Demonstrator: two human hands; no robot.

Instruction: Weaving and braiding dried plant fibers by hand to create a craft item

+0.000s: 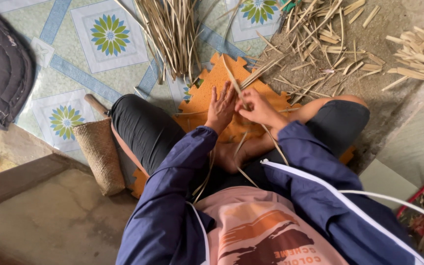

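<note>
Orange foam mat point(207, 93) hemmed by knees; bare floor left. Left hand point(220, 105) laid flat, fingers spread; thin pale bamboo strip point(232, 78) pinched by right hand point(256, 107) above mat.

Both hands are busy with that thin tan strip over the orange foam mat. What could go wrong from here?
1. The thin tan bamboo strip pinched by the right hand looks stiff and sharp-edged; it might cut a finger of the flat left hand.
2. The long strip could snag on the loose bundle of pale strips just ahead.
3. Strips trailing across the lap near the bare foot may kink or snap if leaned on.
</note>
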